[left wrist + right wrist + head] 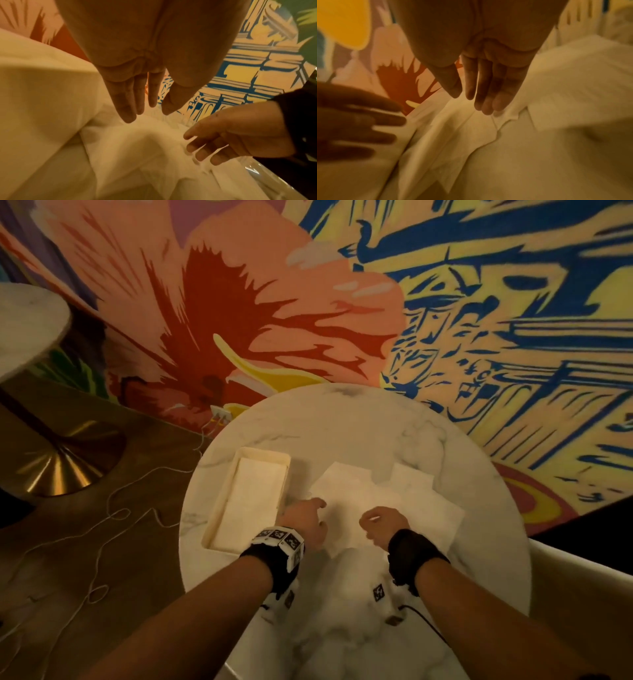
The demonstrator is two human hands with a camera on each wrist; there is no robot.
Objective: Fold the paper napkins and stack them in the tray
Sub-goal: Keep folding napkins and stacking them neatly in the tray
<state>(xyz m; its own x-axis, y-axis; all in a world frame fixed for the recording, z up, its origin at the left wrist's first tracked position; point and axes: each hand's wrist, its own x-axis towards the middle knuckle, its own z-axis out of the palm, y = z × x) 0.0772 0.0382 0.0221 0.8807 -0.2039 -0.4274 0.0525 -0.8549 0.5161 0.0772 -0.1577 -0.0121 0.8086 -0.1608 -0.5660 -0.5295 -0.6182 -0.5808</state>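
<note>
Head view: the left hand (306, 520) and right hand (383, 525) hover above loose napkins (383, 494) spread on the round desk (342, 419); the tray (219, 505), just left, contains folded napkins. Left wrist view: fingers (126, 102) straight, holding nothing. Right wrist view: fingers (485, 92) extended, likewise empty, above the napkins.

worktop (342, 422): white veined marble, smooth, faint sheen. napkins (359, 491): thin white paper, matt, creased. tray (219, 508): cream, smooth, looks plastic. neighbouring table base (61, 470): brushed brass-like metal, glossy. floor (137, 474): brown wood.
</note>
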